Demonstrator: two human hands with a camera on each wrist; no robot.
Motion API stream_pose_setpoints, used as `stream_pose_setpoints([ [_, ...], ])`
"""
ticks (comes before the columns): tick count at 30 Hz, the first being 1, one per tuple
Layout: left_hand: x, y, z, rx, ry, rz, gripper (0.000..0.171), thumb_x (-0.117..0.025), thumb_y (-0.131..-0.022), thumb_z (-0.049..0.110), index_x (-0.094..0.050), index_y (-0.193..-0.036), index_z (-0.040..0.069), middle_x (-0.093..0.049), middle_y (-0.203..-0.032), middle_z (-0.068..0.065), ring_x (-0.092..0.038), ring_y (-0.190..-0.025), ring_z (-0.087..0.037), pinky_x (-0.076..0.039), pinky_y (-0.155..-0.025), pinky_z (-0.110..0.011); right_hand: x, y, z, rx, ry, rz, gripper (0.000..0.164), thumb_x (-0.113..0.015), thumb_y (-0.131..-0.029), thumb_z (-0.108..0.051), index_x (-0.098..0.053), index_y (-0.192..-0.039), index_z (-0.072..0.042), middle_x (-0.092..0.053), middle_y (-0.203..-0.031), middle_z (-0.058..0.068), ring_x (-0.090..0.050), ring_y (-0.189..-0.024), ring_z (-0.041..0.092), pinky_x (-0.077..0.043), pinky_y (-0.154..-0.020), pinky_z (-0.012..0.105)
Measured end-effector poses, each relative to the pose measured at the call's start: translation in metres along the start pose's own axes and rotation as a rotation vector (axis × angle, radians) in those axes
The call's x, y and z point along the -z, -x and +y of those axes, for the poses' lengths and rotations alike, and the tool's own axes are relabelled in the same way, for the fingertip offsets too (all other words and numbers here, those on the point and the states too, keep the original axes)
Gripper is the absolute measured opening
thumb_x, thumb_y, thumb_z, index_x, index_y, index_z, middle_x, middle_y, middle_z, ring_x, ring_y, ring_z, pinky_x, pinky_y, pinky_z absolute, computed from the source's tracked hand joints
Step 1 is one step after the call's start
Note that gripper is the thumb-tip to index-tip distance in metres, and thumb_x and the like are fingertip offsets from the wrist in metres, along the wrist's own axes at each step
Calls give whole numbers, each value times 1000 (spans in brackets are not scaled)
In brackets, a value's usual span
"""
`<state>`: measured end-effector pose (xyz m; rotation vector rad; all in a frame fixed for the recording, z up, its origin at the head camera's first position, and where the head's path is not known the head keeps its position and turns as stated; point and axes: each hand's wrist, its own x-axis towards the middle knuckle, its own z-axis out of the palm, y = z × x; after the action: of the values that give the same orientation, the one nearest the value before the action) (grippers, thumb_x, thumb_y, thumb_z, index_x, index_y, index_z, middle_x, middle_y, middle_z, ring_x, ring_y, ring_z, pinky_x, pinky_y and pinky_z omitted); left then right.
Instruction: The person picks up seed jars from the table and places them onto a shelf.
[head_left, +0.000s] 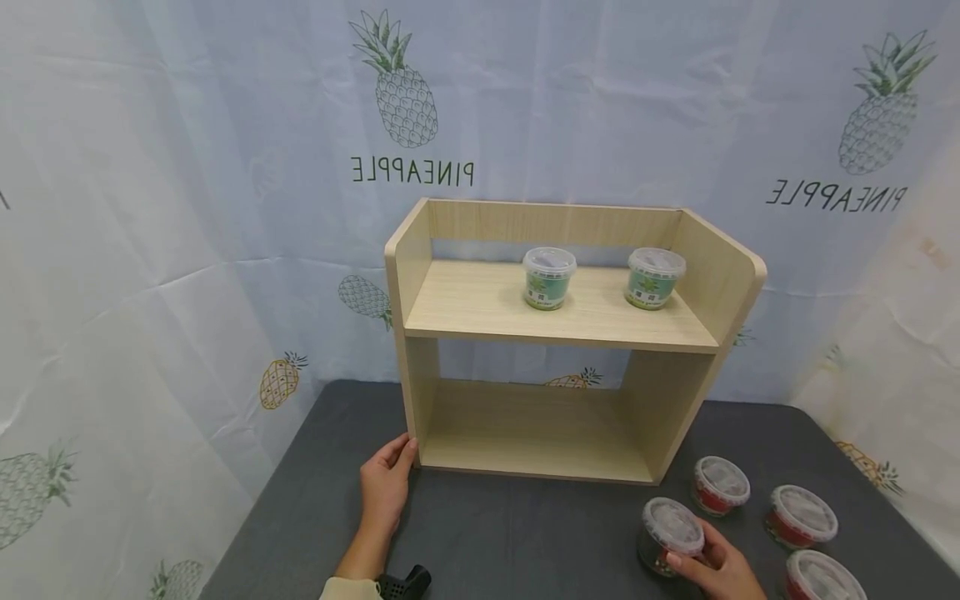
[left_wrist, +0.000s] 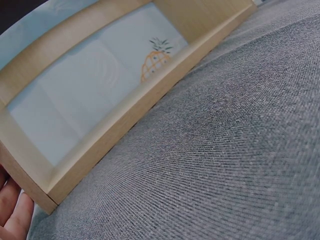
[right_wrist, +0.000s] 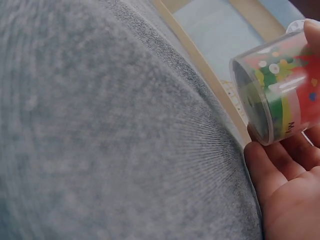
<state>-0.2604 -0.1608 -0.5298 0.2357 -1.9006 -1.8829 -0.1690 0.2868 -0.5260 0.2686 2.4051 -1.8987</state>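
My right hand (head_left: pixel 720 567) grips a small clear plastic tub (head_left: pixel 670 533) with a translucent lid, in front of the shelf's right end. In the right wrist view the tub (right_wrist: pixel 282 87) shows a red, green and yellow label and a clear base, with fingers under and beside it. My left hand (head_left: pixel 385 492) touches the lower left side panel of a pale wooden two-tier shelf (head_left: pixel 536 471). The left wrist view shows those fingers (left_wrist: pixel 19 217) against the outer face of the panel, near its bottom corner.
Two green-labelled lidded tubs, one mid-shelf (head_left: pixel 547 287) and one at the right (head_left: pixel 651 287), stand on the upper tier. Three red-labelled tubs (head_left: pixel 720 496) (head_left: pixel 798 527) (head_left: pixel 817 583) stand on the dark grey tabletop (head_left: pixel 525 533) at right. A pineapple-print curtain (head_left: pixel 247 167) hangs behind.
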Motion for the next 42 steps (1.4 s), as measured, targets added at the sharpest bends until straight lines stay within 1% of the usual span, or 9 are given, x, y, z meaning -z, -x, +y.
stream_pose_setpoints([
  [10, -1, 0, -1, -10, -3, 10, 37, -71, -92, 24, -69, -118, -3, -71, -111, -20, -64, -89, 6, -50, -76, -10, -1, 0, 6, 26, -178, -5, 70, -66, -89, -3, -25, -143, 19, -67, -102, -7, -63, -91, 0, -54, -77, 20],
  [14, -1, 0, -1, -13, -9, 10, 37, -70, -93, 23, -69, -118, -3, -71, -111, -20, -64, -89, 6, -50, -76, -10, 1, 0, 12, 103, -315, -45, 44, -61, -90, 3, -56, -131, -13, -69, -101, -12, -63, -94, 1, -55, -77, 20],
  [17, -1, 0, -1, -16, -14, 9, 37, -70, -93, 24, -69, -118, -4, -71, -111, -20, -64, -89, 6, -50, -75, -10, 6, -1, 14, 166, -386, -160, 47, -56, -93, 4, -63, -108, -40, -69, -105, -14, -62, -97, -2, -54, -79, 19],
  [19, -1, 0, -1, -15, -13, 9, 37, -71, -93, 24, -69, -118, -3, -71, -111, -20, -64, -89, 5, -50, -75, -10, 9, -2, 14, 180, -405, -234, 51, -54, -95, 3, -63, -105, -46, -69, -106, -17, -62, -99, -3, -54, -81, 18],
  [24, 0, 0, -1, -7, -10, 8, 38, -71, -93, 24, -69, -118, -3, -71, -112, -20, -64, -89, 5, -50, -75, -10, 13, -5, 17, 229, -447, -329, 51, -52, -96, 3, -64, -110, -44, -68, -110, -17, -61, -103, -3, -53, -84, 18],
  [30, 0, 2, 6, 28, -5, 5, 34, -70, -93, 19, -69, -119, -4, -71, -113, -20, -63, -88, 6, -50, -74, -10, 8, -3, 15, 102, -324, -135, 41, -60, -92, -1, -62, -103, -41, -70, -99, -16, -62, -93, -2, -54, -77, 19],
  [33, 0, 7, 20, 25, -17, -2, 33, -69, -93, 16, -68, -118, -6, -71, -111, -21, -63, -86, 5, -50, -73, -11, 3, -3, 10, 42, -259, -29, 36, -65, -90, -2, -62, -121, -20, -70, -95, -11, -63, -88, 1, -55, -75, 20],
  [38, 2, 15, 37, 11, -46, -15, 34, -69, -94, 18, -68, -117, -7, -71, -110, -21, -62, -85, 6, -50, -72, -12, -2, -6, 2, -27, -176, 28, 67, -69, -88, -5, -34, -141, 17, -70, -97, -5, -62, -86, 1, -55, -74, 20],
  [42, 3, 17, 37, -7, -46, -13, 33, -69, -94, 17, -68, -116, -8, -71, -109, -22, -62, -85, 5, -50, -72, -12, -5, -7, 1, 83, -253, 18, 41, -65, -88, 1, -63, -127, -13, -71, -97, -9, -63, -89, -1, -54, -74, 18],
])
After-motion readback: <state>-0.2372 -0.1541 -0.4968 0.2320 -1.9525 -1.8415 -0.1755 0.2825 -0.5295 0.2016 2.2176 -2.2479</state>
